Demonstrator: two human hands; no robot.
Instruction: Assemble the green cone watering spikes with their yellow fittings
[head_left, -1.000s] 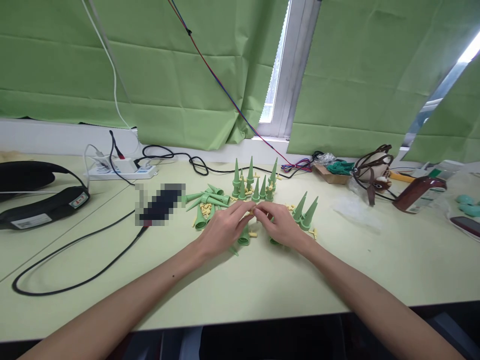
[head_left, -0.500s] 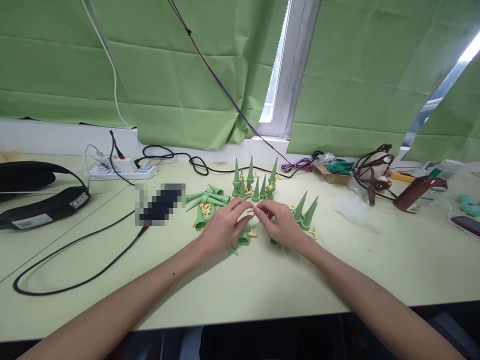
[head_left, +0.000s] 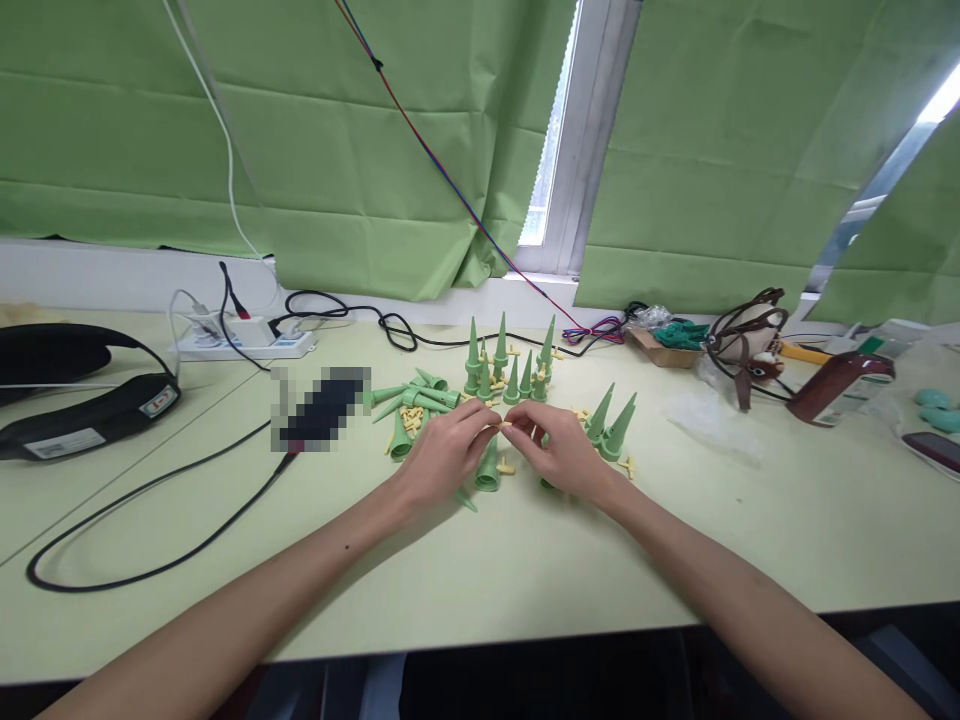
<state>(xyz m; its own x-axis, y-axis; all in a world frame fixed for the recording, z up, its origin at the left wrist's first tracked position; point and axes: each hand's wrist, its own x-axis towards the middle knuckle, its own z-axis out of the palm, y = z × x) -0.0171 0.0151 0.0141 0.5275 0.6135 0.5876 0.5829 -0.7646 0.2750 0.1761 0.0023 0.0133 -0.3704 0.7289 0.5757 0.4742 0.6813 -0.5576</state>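
Observation:
My left hand and my right hand meet fingertip to fingertip above the table. Both pinch a small yellow plastic piece, mostly covered by the fingers. Just below them lies a hollow green plastic spike, its open end toward me, with a yellow T-shaped valve beside it. Behind my hands several green spikes stand point up, with yellow valves around them. More upright spikes are right of my right hand. Loose spikes and a heap of yellow valves lie left of my left hand.
A black cable runs to a blurred dark device at left, near a white power strip and a black headset-like object. At right are a clear plastic bag, a brown bottle and a cardboard box.
My fingertips have come closer together around the yellow piece, and my right fingers have shifted slightly left. The spikes and valves on the table stay where they were.

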